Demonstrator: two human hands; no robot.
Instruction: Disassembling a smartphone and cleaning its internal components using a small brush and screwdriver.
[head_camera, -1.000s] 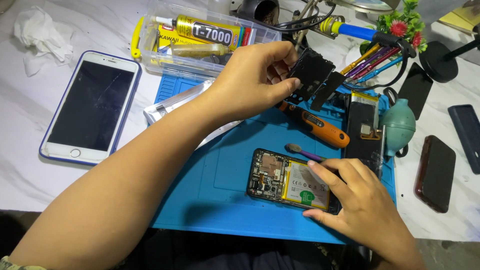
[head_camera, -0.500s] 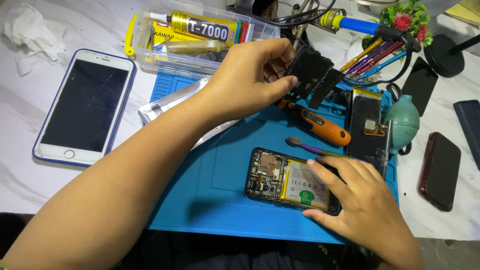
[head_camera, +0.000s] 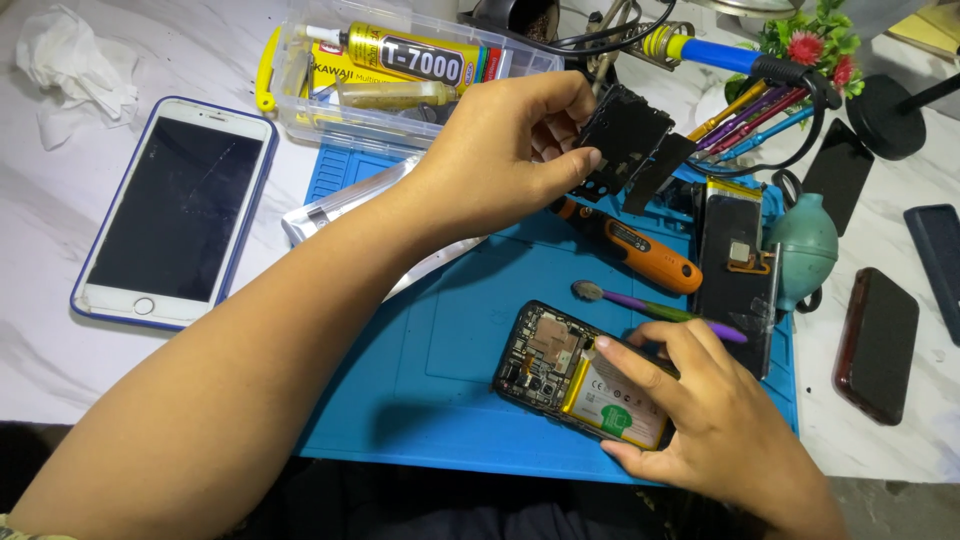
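You are looking down on a white marbled counter (head_camera: 60, 350) with a blue work mat (head_camera: 440, 370) laid across its middle. At the far left lies a crumpled tissue (head_camera: 75, 60), and beside it a white phone with a blue edge (head_camera: 175, 215), screen up and dark. Behind the mat a clear plastic box (head_camera: 400, 75) holds a yellow glue tube (head_camera: 410, 55). Your left hand (head_camera: 500, 160) is raised over the back of the mat, its fingers pinched shut on a black cover piece (head_camera: 625, 130), thumb under the near edge and the piece tilted up. Below that an orange screwdriver (head_camera: 640, 250) lies on the mat, and nearer you a purple-handled brush (head_camera: 650, 305). The opened phone (head_camera: 560, 370) rests flat on the near part of the mat, its board and yellow-edged battery showing. Your right hand (head_camera: 700, 410) lies over its right end, fingers spread and loosely curled, the forefinger tip on the battery and the thumb along the near edge. To the right stand a teal air blower (head_camera: 805, 240) and a dark phone (head_camera: 880, 345), well apart from the mat's middle.
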